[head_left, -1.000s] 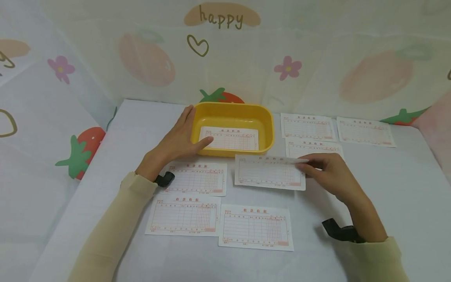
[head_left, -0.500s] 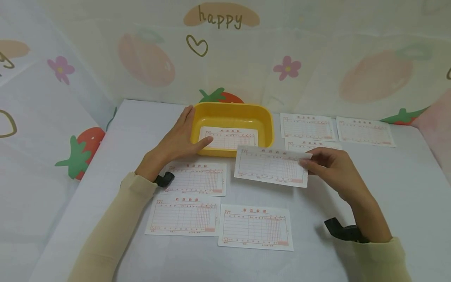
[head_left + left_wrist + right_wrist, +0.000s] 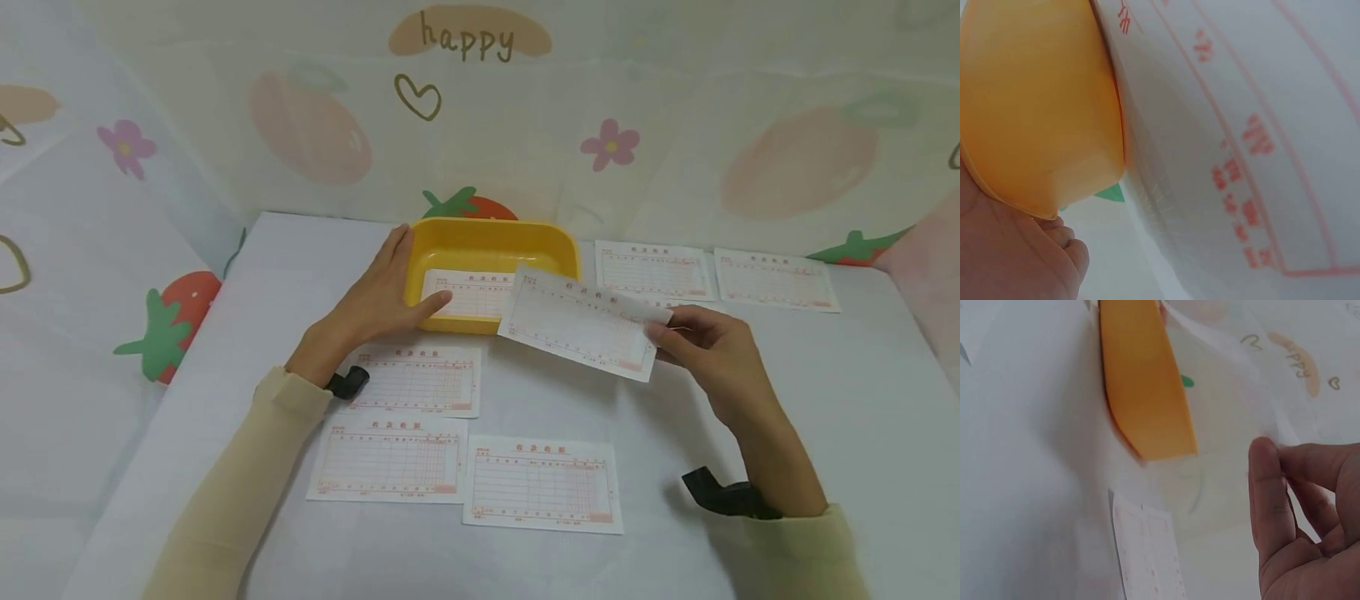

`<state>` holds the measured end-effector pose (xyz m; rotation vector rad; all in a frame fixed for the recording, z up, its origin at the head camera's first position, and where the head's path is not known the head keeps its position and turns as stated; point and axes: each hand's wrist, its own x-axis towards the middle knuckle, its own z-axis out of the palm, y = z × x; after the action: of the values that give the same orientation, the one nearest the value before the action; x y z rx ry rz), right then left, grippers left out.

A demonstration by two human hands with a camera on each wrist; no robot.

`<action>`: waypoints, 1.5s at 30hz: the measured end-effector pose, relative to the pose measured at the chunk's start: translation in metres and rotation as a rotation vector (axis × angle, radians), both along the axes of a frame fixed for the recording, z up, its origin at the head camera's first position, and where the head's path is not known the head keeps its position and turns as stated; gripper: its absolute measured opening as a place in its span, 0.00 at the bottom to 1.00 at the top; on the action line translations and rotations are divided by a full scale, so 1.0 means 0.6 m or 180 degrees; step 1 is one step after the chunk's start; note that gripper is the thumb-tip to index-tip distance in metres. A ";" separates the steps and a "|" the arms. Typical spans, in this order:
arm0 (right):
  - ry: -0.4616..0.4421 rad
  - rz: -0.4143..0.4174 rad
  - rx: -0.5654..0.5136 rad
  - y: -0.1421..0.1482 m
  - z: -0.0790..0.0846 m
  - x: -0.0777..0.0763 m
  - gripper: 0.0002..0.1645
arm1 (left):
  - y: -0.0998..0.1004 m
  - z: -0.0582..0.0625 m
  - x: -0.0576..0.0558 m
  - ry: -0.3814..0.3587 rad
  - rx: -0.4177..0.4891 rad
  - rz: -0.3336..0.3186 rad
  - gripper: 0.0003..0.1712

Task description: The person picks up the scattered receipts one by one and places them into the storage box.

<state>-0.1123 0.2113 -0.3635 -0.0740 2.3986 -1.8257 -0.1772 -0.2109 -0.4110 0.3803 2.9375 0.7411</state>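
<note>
A pale patterned backdrop (image 3: 525,142) fills the upper part of the head view, its motifs cut off at the left and right edges. Below it spreads the white table (image 3: 570,567), running out of the bottom of the frame. The left sleeve (image 3: 232,475) and right sleeve (image 3: 810,550) are both cut off by the lower edge.

The yellow tray (image 3: 487,231) sits at the centre; its near right corner is hidden. The left hand (image 3: 378,287) is clamped on the tray's left end, thumb over the rim; in the left wrist view only part of it shows, at the lower left. The right hand (image 3: 712,354), right of centre, pinches the right end of the held slip (image 3: 577,325) between thumb and fingers. That slip is tilted and overlaps the tray; whether it touches the rim I cannot tell. In the right wrist view its outline is hard to make out.

The slip in the tray (image 3: 468,293) is partly covered by the held one. Three table slips (image 3: 542,483) lie at lower centre, one partly behind the left wrist. Two more slips (image 3: 654,271) lie at upper right, and below them a mostly hidden slip (image 3: 687,305) shows as a sliver. Close up, the red print (image 3: 1257,137) is too blurred to read.
</note>
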 end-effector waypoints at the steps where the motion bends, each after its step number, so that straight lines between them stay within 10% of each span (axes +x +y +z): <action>1: -0.0021 -0.0038 -0.0085 -0.002 -0.001 -0.001 0.17 | 0.000 0.001 -0.001 0.0005 -0.0006 -0.0007 0.66; 13: -0.0142 -0.0487 -0.0291 -0.042 0.001 -0.026 0.21 | 0.003 0.006 -0.002 -0.0081 0.0031 -0.0046 0.65; 45: 0.0012 0.0383 0.1036 -0.239 0.031 -0.163 0.14 | -0.001 0.005 0.001 -0.0093 0.0105 -0.0036 0.67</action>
<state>-0.2099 0.0680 -0.3447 -0.1847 2.5955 -1.3676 -0.1766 -0.2113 -0.4083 0.3847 2.8968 0.7876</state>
